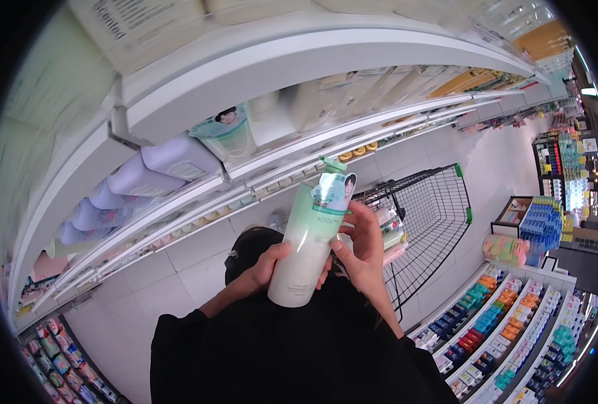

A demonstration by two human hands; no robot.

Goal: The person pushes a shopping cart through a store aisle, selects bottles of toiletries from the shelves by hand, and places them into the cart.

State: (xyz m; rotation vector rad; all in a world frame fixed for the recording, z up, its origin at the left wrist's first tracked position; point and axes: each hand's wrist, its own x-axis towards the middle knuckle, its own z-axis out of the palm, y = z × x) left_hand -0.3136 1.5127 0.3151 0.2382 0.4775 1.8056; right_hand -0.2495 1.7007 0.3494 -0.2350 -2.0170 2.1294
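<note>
A pump bottle point(299, 252), pale green at the top and white below, is tilted in front of my body. A hanging tag point(333, 192) with a portrait covers part of its neck, under a green pump head point(333, 163). My left hand point(269, 264) is wrapped around the lower part, thumb on the near side and fingertips showing at the far edge. Beside the upper right side is my right hand point(363, 249), its fingers curved and apart from the thumb, close to the tag; whether its fingertips touch the bottle I cannot tell.
Shelves point(265, 74) with bottles run along the left and top, including lilac bottles point(178, 158) and another tagged bottle point(225, 131). A wire shopping cart point(434, 222) with goods stands to the right. Stocked shelves point(501, 337) fill the lower right; packaged goods point(63, 360) lie lower left.
</note>
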